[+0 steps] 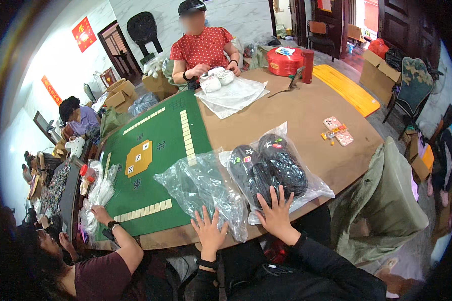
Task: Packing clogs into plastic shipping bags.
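Near the table edge my left hand (209,232) lies with fingers spread on the lower part of a clear plastic bag (201,183), which looks flat. My right hand (277,216) is also open, resting on the near end of another clear bag (314,183). Inside that bag is a pair of black shoes, the left shoe (243,163) and the right shoe (281,168), dotted with small star and coloured charms. Neither hand grips anything.
A green mat (150,200) printed with a tile game covers the table's left side. Across the table (336,165), a person in red handles white shoes (217,79) over plastic bags. A phone (339,131) lies at right. At left, another person's hand (103,214) touches white plastic strips (98,193).
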`<state>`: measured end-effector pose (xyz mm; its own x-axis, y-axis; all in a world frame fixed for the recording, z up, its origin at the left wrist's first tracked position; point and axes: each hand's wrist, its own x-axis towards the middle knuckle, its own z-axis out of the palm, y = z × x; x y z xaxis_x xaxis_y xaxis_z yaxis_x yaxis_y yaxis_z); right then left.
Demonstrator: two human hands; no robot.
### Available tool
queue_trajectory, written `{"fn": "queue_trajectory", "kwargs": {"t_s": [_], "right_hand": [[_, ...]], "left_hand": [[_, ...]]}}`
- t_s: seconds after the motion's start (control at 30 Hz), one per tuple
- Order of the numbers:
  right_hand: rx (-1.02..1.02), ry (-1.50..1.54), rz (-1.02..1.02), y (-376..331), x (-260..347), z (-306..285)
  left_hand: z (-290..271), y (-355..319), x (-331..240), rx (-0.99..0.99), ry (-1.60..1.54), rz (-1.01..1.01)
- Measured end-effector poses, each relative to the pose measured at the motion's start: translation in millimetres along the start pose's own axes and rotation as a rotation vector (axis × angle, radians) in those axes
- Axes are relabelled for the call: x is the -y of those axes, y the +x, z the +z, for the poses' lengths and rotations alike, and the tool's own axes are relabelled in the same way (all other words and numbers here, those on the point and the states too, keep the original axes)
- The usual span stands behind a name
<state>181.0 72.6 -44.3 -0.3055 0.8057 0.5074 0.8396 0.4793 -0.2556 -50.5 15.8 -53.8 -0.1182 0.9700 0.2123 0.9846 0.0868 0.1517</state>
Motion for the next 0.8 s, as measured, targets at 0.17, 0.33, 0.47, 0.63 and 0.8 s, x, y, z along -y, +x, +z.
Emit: {"fn": "queue_trajectory", "kwargs": {"t_s": [0.17,0.33,0.47,0.63,0.8], "right_hand": [[-0.002,-0.010,-0.002,0.5,0.6,-0.6],[-0.017,-0.011,-0.004,-0.1,-0.8,1.1],[-0.014,-0.018,-0.008,-0.7,-0.6,2.0],[0.000,-0.015,-0.005,0.0,-2.0,1.4],[-0.009,-0.020,-0.011,-0.1,-1.5,1.8]], "left_hand": [[0.7,-0.2,-0.1,0.004,0.013,-0.009],[-0.2,0.1,-1.1,0.014,0.026,-0.011],[0.7,-0.4,0.2,0.009,0.020,-0.008],[1.6,0.6,-0.8,0.019,0.030,-0.007],[-0.2,0.0,-1.2,-0.019,0.032,0.010]]}}
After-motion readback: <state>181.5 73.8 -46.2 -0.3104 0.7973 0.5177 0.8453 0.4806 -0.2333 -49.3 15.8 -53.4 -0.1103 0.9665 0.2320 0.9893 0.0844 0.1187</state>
